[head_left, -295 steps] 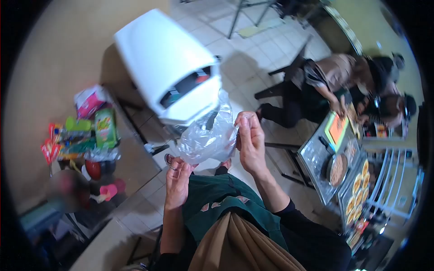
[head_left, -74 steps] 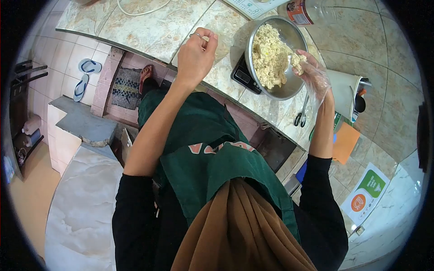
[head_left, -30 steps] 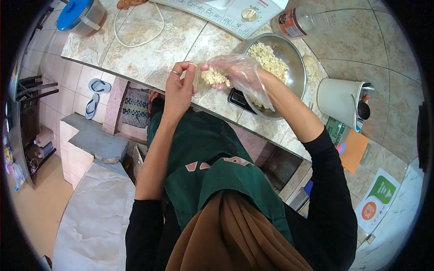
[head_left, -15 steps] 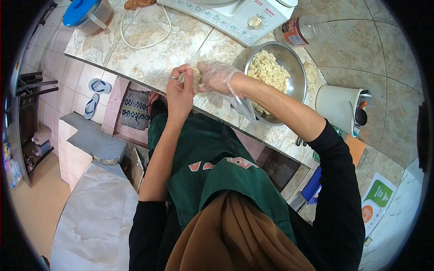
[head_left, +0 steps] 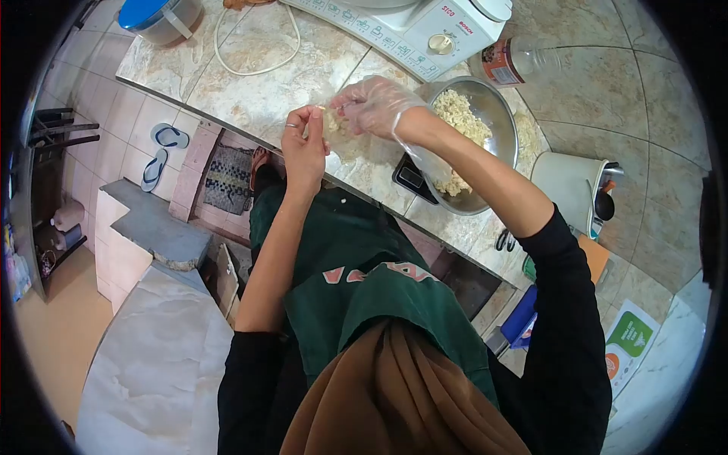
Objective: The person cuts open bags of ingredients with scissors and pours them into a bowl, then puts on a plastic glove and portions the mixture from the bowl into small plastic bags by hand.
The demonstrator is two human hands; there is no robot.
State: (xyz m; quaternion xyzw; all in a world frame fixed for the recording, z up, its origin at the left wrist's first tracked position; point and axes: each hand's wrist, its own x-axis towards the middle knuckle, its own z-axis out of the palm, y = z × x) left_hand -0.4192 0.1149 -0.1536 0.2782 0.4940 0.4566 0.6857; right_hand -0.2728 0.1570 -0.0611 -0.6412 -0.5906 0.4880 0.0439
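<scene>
My left hand (head_left: pixel 303 152) has its thumb and fingertips pinched on the edge of a small clear plastic bag (head_left: pixel 339 130) above the counter's front edge. Some pale crumbly food shows in the bag. A loose clear plastic glove covers my right hand (head_left: pixel 373 106), which is just right of the bag, its fingers bent and apart with no food visible in them. Right of that hand, partly behind my forearm, stands a steel bowl (head_left: pixel 509 133) with yellowish crumbly food (head_left: pixel 461 114) in it. A black kitchen scale (head_left: pixel 414 180) lies against the bowl's left side.
A white Bosch appliance (head_left: pixel 425 38) stands at the back, its cord (head_left: pixel 258 73) looped on the counter. Right of it are a clear jar (head_left: pixel 531 61) with an orange label and a white bin (head_left: pixel 561 186) of utensils. Scissors (head_left: pixel 505 240) lie near the front edge.
My right hand has lifted slightly up and away from the bag, and its fingers have spread. The scale beside the bowl has come into fuller view. My left hand keeps its pinch.
</scene>
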